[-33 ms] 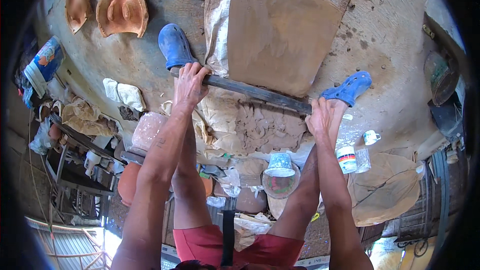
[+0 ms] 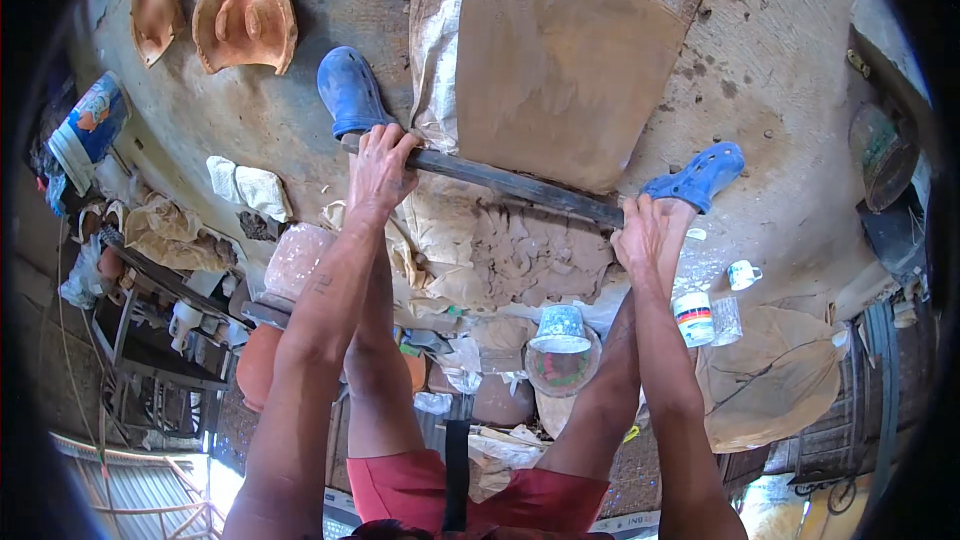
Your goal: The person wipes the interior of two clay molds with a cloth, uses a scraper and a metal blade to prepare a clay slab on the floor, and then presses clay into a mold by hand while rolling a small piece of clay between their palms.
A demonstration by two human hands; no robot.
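A long dark straight bar [image 2: 510, 180] lies crosswise at the near edge of a large flat clay slab [image 2: 560, 60]. My left hand [image 2: 383, 160] is closed around the bar's left end, beside a blue clog [image 2: 350, 90]. Its right end is gripped by my right hand [image 2: 640, 230], just below the other blue clog [image 2: 695, 177]. Rough, uneven clay [image 2: 540, 252] spreads on the near side of the bar. The slab's top looks smooth and rests on a pale sheet [image 2: 434, 50]. My palms and the undersides of both bar ends are hidden.
Two hollow fired-clay molds [image 2: 243, 15] lie at the far left. A folded white cloth [image 2: 248, 187] is on the floor by my left arm. Nearer me stand a blue-white bucket [image 2: 560, 328], a white tub [image 2: 693, 318] and a cup [image 2: 743, 274]. Shelving and clutter line the left side.
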